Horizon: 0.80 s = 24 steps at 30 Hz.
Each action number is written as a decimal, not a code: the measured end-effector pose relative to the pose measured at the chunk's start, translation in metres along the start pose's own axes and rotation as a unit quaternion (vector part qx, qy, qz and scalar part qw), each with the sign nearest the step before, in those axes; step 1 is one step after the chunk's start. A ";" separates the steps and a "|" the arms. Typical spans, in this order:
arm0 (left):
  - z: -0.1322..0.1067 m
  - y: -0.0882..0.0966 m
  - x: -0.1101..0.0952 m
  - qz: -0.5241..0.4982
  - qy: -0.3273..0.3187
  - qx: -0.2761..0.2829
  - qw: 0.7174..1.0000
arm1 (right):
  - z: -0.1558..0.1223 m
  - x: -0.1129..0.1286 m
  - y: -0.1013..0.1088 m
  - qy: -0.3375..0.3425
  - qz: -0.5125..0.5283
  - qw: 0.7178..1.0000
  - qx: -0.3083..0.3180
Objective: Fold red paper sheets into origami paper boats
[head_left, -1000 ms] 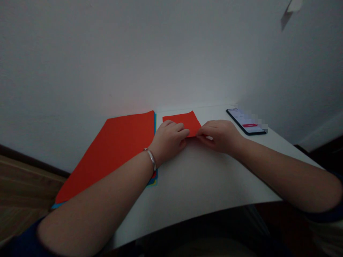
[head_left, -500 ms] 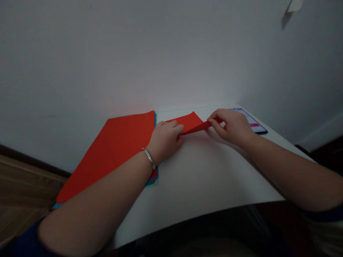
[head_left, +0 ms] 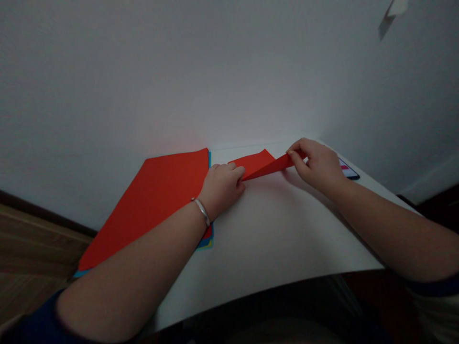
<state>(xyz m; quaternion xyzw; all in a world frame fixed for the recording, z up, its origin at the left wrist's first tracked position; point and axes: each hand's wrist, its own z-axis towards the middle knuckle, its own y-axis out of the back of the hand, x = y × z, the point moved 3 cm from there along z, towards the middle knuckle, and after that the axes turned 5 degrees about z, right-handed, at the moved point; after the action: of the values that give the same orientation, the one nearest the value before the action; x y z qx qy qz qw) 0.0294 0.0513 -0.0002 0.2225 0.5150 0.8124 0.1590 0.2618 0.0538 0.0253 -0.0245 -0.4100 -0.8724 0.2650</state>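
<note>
A small red sheet of paper [head_left: 256, 165] lies at the far middle of the white table [head_left: 272, 234]. My left hand [head_left: 222, 186], with a silver bracelet on its wrist, is curled and presses down on the sheet's near left corner. My right hand [head_left: 317, 162] pinches the sheet's right corner between thumb and fingers and holds it lifted off the table, so the paper's near edge rises to the right.
A stack of large coloured sheets [head_left: 158, 200], red on top with blue and yellow edges showing, lies on the left under my left wrist. A phone [head_left: 347, 169] with a lit screen sits behind my right hand. White walls close the far side and the right.
My right hand has drawn the small sheet's corner out to the right and lifted it, moving in front of the phone. My left hand has stayed on the paper's left corner.
</note>
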 end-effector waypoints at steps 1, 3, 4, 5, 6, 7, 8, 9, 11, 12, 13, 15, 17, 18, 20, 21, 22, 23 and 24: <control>0.000 0.000 0.000 -0.003 0.006 0.001 1.000 | 0.001 -0.002 0.000 -0.003 0.005 1.000 -0.011; -0.001 0.001 0.002 -0.016 0.037 -0.009 0.999 | 0.001 -0.004 0.000 0.000 0.011 1.000 -0.027; -0.001 0.002 0.002 -0.026 0.056 -0.018 0.998 | 0.001 -0.004 0.000 0.006 0.012 1.000 -0.027; -0.001 0.003 0.003 -0.038 0.075 -0.031 0.996 | 0.001 -0.004 -0.001 0.016 0.013 1.000 -0.023; -0.002 0.005 0.003 -0.051 0.088 -0.046 0.994 | 0.001 -0.003 -0.002 0.029 0.015 0.999 -0.015; -0.002 0.005 0.003 -0.065 0.086 -0.060 0.992 | 0.000 -0.001 -0.004 0.046 0.020 0.999 -0.004; -0.002 0.006 0.002 -0.078 0.069 -0.069 0.992 | -0.001 0.002 -0.005 0.065 0.029 0.997 0.009; -0.002 0.005 0.000 -0.088 0.041 -0.074 0.993 | -0.002 0.005 -0.006 0.086 0.044 0.995 0.022; -0.001 0.003 -0.004 -0.094 -0.020 -0.071 0.993 | -0.004 0.012 -0.008 0.131 0.083 0.986 0.053; -0.001 0.002 -0.005 -0.093 -0.044 -0.063 0.993 | -0.005 0.015 -0.008 0.150 0.105 0.981 0.068; 0.000 0.000 -0.006 -0.091 -0.060 -0.054 0.993 | -0.006 0.017 -0.009 0.165 0.128 0.975 0.081; 0.000 -0.002 -0.006 -0.088 -0.072 -0.036 0.993 | -0.007 0.020 -0.009 0.177 0.168 0.965 0.101; 0.001 -0.003 -0.005 -0.093 -0.059 -0.018 0.994 | -0.006 0.020 -0.009 0.165 0.196 0.961 0.105; 0.001 -0.003 -0.003 -0.100 -0.042 -0.015 0.994 | -0.006 0.019 -0.010 0.152 0.204 0.962 0.101; 0.000 -0.002 0.001 -0.132 0.002 -0.028 0.991 | -0.004 0.015 -0.011 0.112 0.216 0.966 0.082; 0.000 -0.001 0.003 -0.156 0.024 -0.042 0.987 | -0.004 0.011 -0.013 0.087 0.222 0.968 0.073; -0.001 -0.001 0.005 -0.182 0.046 -0.061 0.980 | -0.003 0.008 -0.016 0.060 0.227 0.970 0.064; -0.001 0.000 0.007 -0.207 0.066 -0.081 0.973 | -0.003 0.003 -0.019 0.033 0.232 0.970 0.061; -0.002 0.001 0.008 -0.230 0.080 -0.099 0.965 | -0.003 -0.001 -0.023 0.007 0.235 0.970 0.060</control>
<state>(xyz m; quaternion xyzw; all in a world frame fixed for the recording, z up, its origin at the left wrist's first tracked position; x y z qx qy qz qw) 0.0217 0.0536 0.0016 0.0157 0.4804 0.8158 0.3217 0.2520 0.0640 0.0068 -0.0977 -0.4427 -0.7596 0.4663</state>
